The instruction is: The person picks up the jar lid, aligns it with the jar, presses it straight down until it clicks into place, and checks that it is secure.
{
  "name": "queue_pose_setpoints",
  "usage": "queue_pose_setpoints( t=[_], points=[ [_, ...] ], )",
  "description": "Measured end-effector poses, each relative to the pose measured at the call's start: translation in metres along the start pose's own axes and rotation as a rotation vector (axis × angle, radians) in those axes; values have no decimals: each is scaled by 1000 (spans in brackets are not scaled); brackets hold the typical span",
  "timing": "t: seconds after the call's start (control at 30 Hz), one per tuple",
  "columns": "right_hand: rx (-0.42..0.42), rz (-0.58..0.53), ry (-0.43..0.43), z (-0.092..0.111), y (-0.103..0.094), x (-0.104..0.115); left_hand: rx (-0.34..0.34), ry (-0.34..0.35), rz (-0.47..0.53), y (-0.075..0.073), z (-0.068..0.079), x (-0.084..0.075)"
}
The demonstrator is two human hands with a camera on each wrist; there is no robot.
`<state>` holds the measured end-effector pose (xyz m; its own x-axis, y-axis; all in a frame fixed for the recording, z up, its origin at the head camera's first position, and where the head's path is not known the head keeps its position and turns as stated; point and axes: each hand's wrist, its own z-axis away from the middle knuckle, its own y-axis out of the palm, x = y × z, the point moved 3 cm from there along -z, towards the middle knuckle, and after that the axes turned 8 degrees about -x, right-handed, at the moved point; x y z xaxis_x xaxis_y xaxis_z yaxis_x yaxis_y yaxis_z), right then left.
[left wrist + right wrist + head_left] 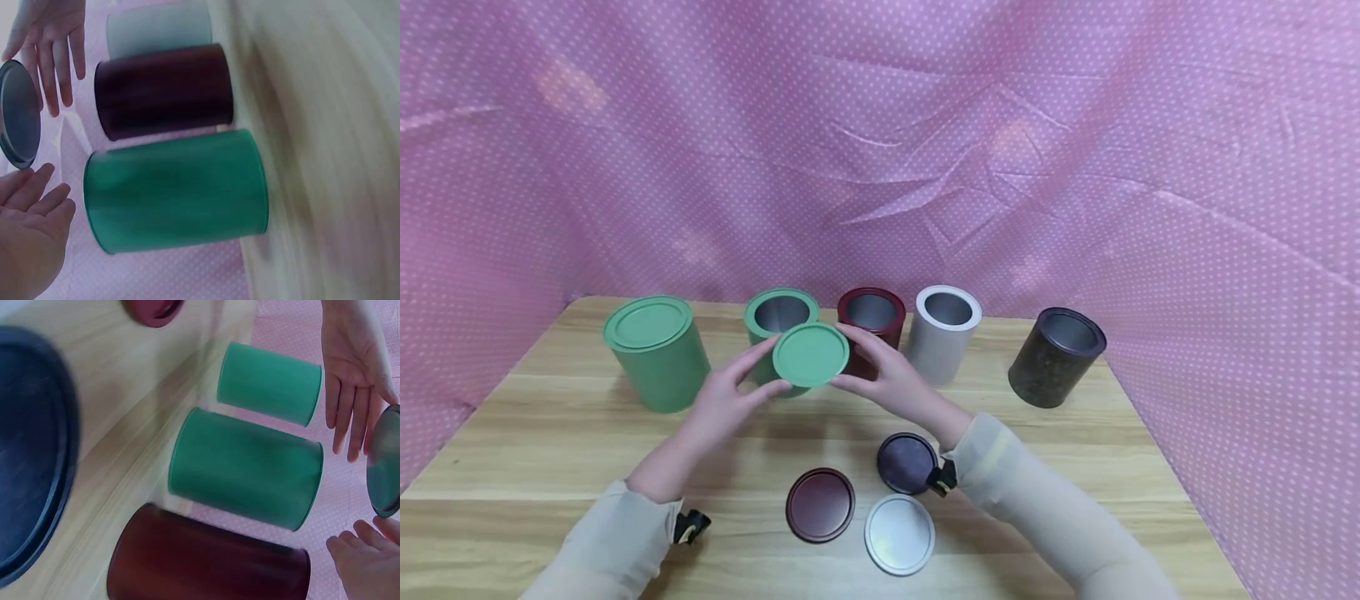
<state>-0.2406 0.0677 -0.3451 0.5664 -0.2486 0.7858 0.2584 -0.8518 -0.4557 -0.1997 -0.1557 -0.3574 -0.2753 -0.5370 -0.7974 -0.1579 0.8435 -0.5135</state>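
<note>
A round green lid (811,355) is held by its rim between both hands, above and just in front of an open green can (782,312). My left hand (730,398) pinches the lid's left edge with thumb and fingers. On the other side, my right hand (891,379) pinches its right edge. The lid's underside (20,115) shows in the left wrist view, apart from the green can (178,190) there. An open dark red can (872,308) stands just right of the green one, partly hidden behind the right hand.
Further right stand an open white can (942,342) and an open black can (1056,358). A green can with its lid on (658,358) is at the left. Dark red (820,505), black (907,463) and white lids (899,535) lie on the wooden table (535,450). Pink dotted cloth (880,150) hangs behind.
</note>
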Motion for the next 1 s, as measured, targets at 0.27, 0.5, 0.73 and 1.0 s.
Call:
queue_pose_setpoints(
  t=[0.27, 0.5, 0.73, 1.0],
  points=[
    [-32, 44, 35, -29, 13, 3, -19, -59, 19, -17, -16, 5],
    [-38, 37, 86, -51, 25, 0, -38, -63, 48, -27, -29, 14],
    [-58, 18, 204, -70, 35, -6, -46, -77, 71, -35, -44, 24],
    [-70, 70, 263, -84, 43, -13, -27, -115, 71, -37, -59, 38]
  ],
)
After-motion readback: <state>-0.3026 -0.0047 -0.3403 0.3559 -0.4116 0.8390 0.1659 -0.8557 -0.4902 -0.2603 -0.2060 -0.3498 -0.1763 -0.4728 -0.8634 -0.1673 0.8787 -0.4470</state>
